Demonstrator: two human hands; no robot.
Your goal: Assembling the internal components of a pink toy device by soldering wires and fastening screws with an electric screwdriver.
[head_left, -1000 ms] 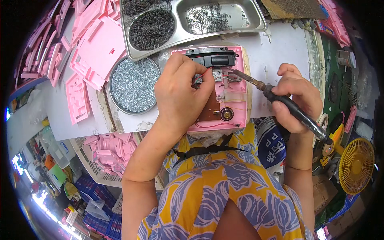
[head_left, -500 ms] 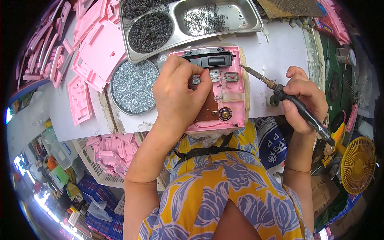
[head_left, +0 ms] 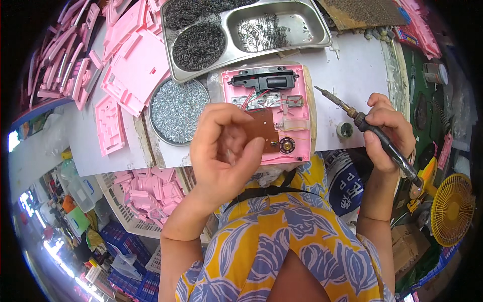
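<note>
A pink plastic housing (head_left: 304, 121) lies on the table in front of me. Inside it are a black plastic unit (head_left: 265, 78), a brown circuit board (head_left: 262, 132), a small round speaker (head_left: 287, 145) and thin red wires (head_left: 251, 99). My left hand (head_left: 221, 146) hovers over the housing's left side, fingers curled and thumb apart, with nothing visible between them; it hides the board's left part. To the right, my right hand (head_left: 387, 131) grips a soldering iron (head_left: 372, 126) by its black handle. The iron's tip points up and left, clear of the housing.
A round dish of screws (head_left: 179, 110) stands left of the housing. Behind it sits a metal tray (head_left: 226, 55) with dark springs. Pink plastic parts (head_left: 138, 65) pile up at the left, more in a white basket (head_left: 128, 214) below. A small round tin (head_left: 344, 130) and a yellow fan (head_left: 452, 209) are at right.
My left hand has come away from the wires and moved down, its thumb and fingers parting. The black unit and wires show more fully. The soldering iron remains in my right hand.
</note>
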